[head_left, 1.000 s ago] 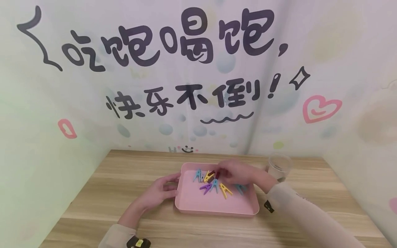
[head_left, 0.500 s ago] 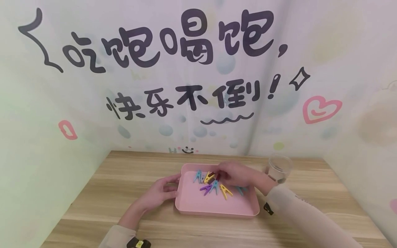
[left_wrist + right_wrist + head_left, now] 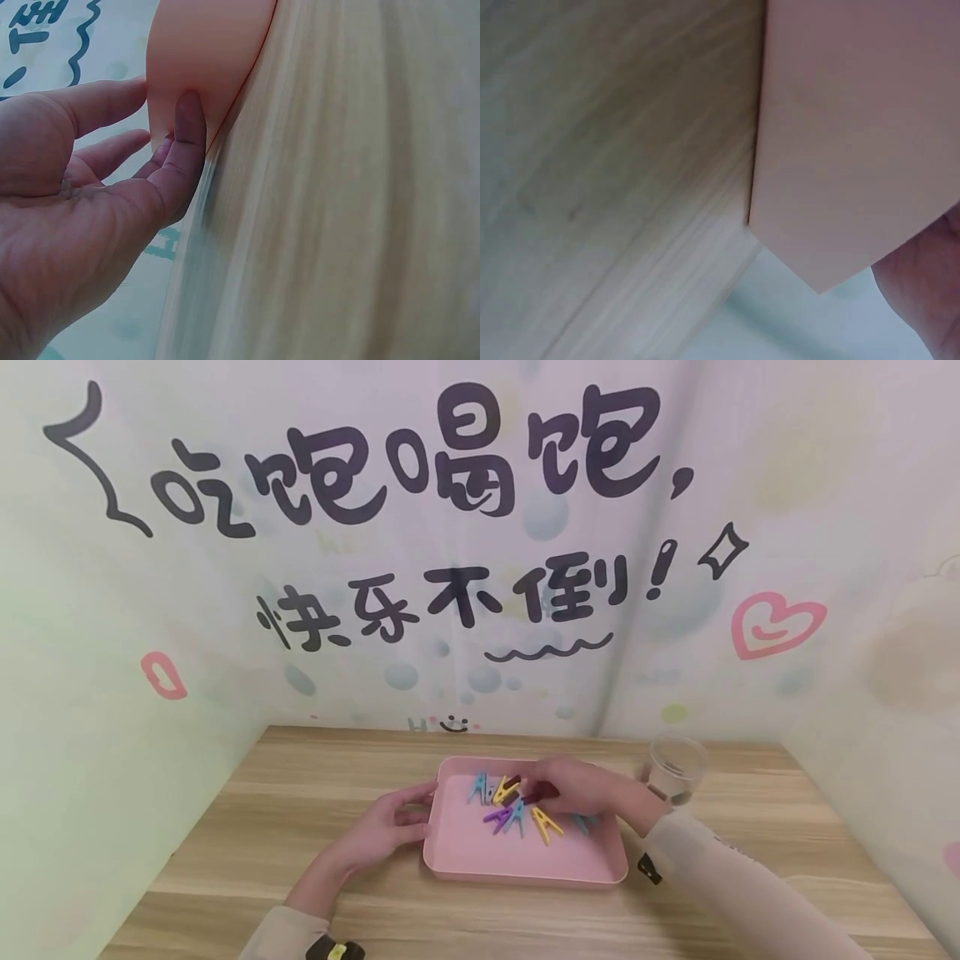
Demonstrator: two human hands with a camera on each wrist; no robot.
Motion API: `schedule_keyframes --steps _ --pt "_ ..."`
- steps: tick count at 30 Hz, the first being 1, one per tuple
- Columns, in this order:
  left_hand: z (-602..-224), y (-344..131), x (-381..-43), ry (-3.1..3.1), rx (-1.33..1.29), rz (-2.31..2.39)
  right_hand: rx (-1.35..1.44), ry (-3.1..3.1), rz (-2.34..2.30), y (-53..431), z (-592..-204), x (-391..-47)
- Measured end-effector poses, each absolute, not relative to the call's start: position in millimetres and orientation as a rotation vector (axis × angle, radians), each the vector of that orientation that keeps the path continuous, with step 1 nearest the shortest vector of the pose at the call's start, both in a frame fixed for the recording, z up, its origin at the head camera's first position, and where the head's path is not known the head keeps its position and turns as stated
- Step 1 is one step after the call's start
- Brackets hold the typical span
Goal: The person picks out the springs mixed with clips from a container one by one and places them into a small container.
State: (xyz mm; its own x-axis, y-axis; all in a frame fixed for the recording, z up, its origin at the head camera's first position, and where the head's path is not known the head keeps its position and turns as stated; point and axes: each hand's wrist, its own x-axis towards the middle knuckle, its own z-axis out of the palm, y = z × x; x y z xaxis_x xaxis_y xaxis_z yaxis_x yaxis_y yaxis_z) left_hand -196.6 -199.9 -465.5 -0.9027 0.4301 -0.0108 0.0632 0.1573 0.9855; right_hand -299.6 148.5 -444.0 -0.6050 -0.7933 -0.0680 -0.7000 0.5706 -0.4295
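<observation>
A pink tray (image 3: 465,847) holds several blue, yellow and purple clothespins (image 3: 547,827) and small dark brown pieces (image 3: 511,798). My right hand (image 3: 576,785) reaches over the tray's back right part and pinches a dark reddish-brown piece (image 3: 538,796) above the clothespins; its fingertips partly cover it. A blue clothespin (image 3: 584,823) lies under that wrist. On the left, my left hand (image 3: 381,827) rests its extended fingers and thumb against the tray's outer wall, also plain in the left wrist view on the pink wall (image 3: 210,45). The right wrist view mostly shows the tray's outside (image 3: 847,135).
A clear plastic cup (image 3: 678,764) with dark pieces low inside stands behind my right forearm. The wood-grain table (image 3: 247,827) ends at a printed white curtain (image 3: 420,677) at the back, with pale walls on both sides.
The dark reddish-brown piece at my right fingertips has turned from upright to nearly level. A blue clothespin beside the purple one has shifted slightly toward me. My left hand stays put.
</observation>
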Motion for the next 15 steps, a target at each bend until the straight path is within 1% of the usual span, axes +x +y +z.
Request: schedule_keyframes --steps 8,15 --pt "-465.9 -200.9 -196.3 2.151 0.496 1.799 -1.18 2.53 -0.601 153.2 -445.4 -299.1" --pt "-465.3 -201.1 -196.2 2.152 0.498 1.801 -1.162 2.552 -0.633 157.9 -437.9 -295.8"
